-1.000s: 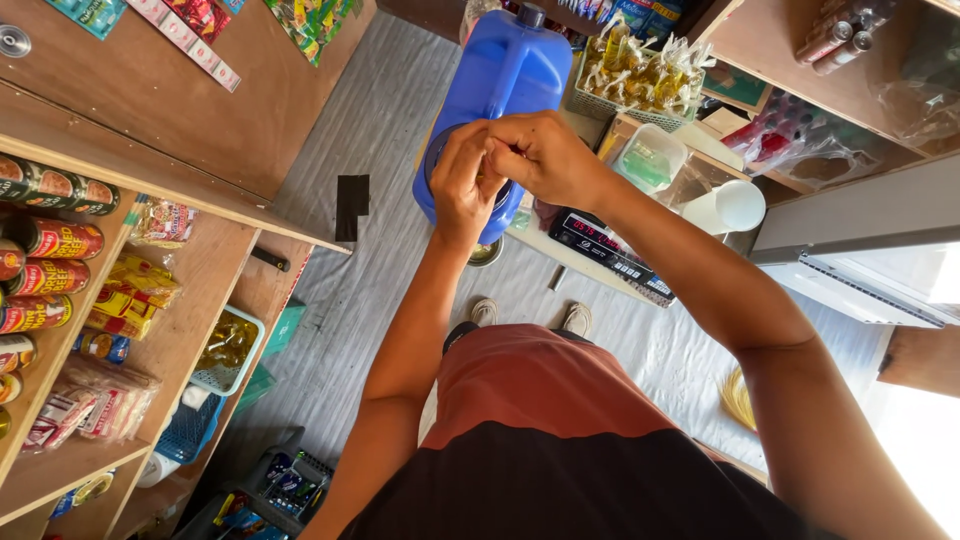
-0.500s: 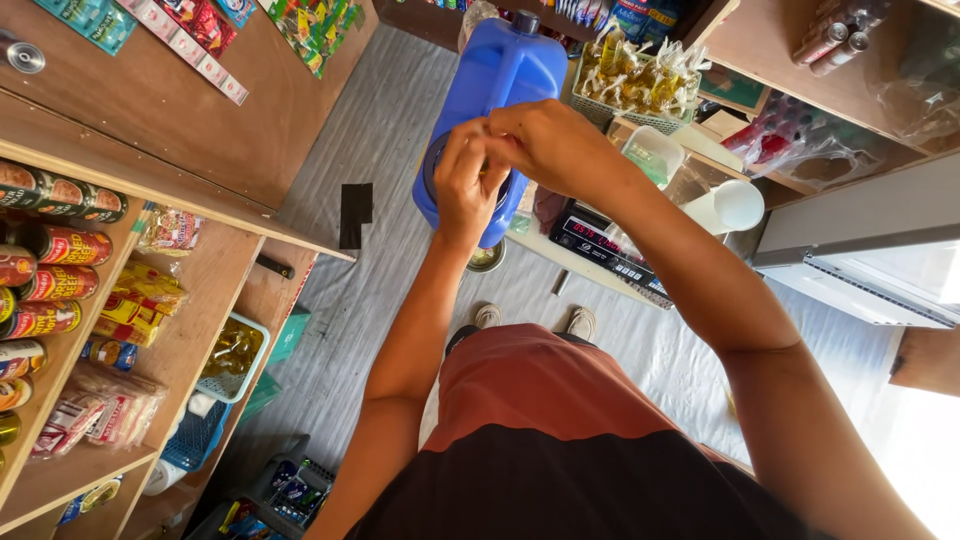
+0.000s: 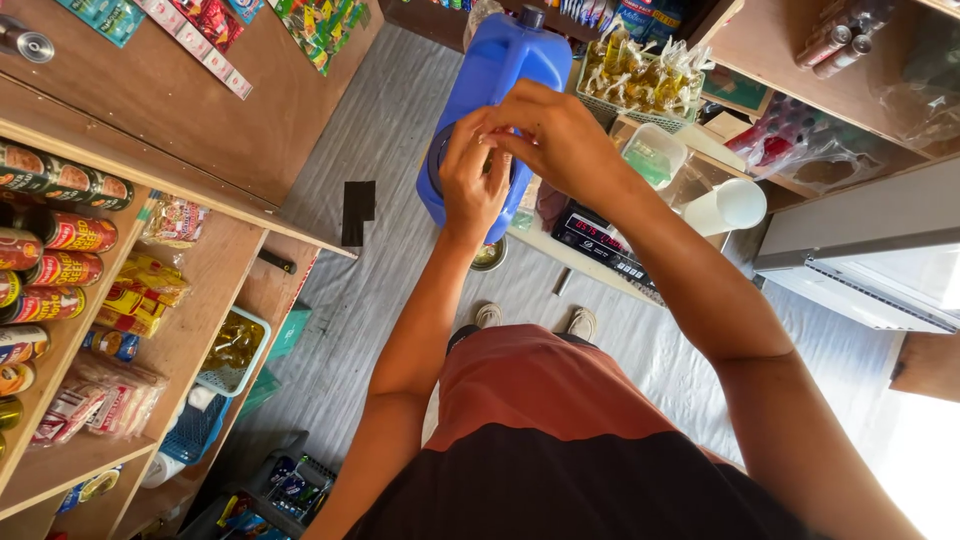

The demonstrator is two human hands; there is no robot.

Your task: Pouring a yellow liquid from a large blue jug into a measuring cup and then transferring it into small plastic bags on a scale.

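both hands meet at the blue jug [image 3: 500,70] standing on the worktop [image 3: 560,250] at 12 o'clock; left hand [image 3: 472,185] and right hand [image 3: 555,135], fingers pinched together, what they hold hidden. scale [image 3: 605,242] at 3 o'clock, white cup [image 3: 730,205] beyond.

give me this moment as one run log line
left hand: fingers at front of blue jug | right hand: meets left over it, pinching something small, unclear | scale: behind on counter | white cup: beside scale

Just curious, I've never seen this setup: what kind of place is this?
Most likely a small grocery stall: wooden shelves stacked with tins, a weighing scale on the counter, and small tied bags of yellowish liquid in a basket.
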